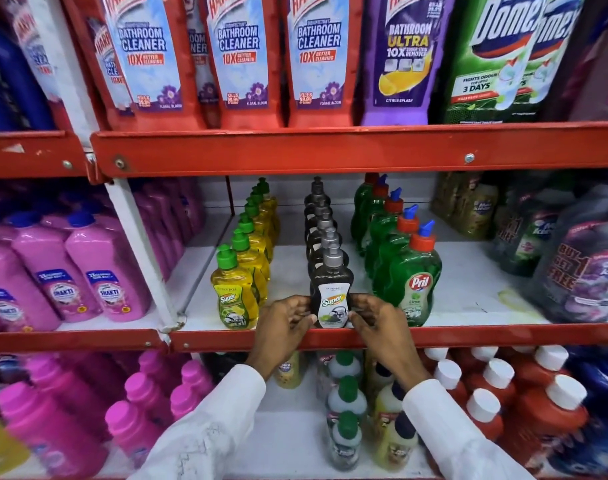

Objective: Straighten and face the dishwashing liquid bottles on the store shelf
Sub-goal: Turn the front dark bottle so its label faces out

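Observation:
On the middle shelf (469,336) stand three rows of dishwashing bottles running front to back. The front dark grey Super bottle (331,289) with a grey cap stands upright at the shelf edge, label facing me. My left hand (284,329) grips its lower left side and my right hand (378,327) grips its lower right side. To its left is a row of yellow Super bottles (232,292) with green caps. A row of green Pril bottles (415,282) with red and blue caps stands to the right.
Pink Shakti bottles (105,278) fill the shelf bay to the left. Large dark refill packs (586,271) sit at the right. Bathroom cleaner pouches (240,60) hang above. Small bottles (347,403) and red bottles (524,393) stand on the shelf below my arms.

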Demonstrator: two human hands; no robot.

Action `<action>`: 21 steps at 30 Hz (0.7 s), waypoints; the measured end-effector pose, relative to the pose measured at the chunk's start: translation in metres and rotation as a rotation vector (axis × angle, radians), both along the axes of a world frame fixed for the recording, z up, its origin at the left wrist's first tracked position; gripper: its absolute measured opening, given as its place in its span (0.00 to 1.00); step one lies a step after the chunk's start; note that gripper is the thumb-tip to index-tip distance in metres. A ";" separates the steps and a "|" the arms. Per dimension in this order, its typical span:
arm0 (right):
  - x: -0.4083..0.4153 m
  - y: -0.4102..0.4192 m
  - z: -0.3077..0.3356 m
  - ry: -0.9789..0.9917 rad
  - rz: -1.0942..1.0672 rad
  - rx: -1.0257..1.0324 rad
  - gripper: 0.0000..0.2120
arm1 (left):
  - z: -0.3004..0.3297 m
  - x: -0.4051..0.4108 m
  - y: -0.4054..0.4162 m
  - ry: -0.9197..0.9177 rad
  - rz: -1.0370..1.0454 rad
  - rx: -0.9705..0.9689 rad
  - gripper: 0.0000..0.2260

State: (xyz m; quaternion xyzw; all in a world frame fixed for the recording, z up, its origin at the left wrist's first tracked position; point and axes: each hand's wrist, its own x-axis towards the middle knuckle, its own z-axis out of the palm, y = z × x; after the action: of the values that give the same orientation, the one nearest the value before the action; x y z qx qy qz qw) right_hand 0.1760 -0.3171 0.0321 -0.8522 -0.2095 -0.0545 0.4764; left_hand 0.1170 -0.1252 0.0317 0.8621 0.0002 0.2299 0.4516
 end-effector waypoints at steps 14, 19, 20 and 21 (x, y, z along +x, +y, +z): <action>-0.077 0.074 0.005 -0.318 -0.092 0.313 0.09 | 0.008 -0.085 0.066 -0.417 0.388 -0.219 0.09; -0.061 0.130 0.003 -0.145 0.091 0.078 0.17 | 0.002 -0.071 0.119 -0.084 0.307 -0.163 0.22; -0.056 0.136 0.003 -0.128 0.107 0.029 0.18 | 0.000 -0.069 0.123 -0.036 0.254 -0.093 0.22; -0.050 0.139 0.001 -0.122 0.124 -0.015 0.18 | 0.000 -0.066 0.126 -0.016 0.195 -0.041 0.20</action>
State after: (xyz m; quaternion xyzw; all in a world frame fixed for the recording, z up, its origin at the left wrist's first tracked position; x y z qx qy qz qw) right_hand 0.1265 -0.1779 0.0330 -0.8363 -0.2907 -0.0753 0.4587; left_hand 0.0508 0.0011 0.0313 0.8467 0.0852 0.2794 0.4447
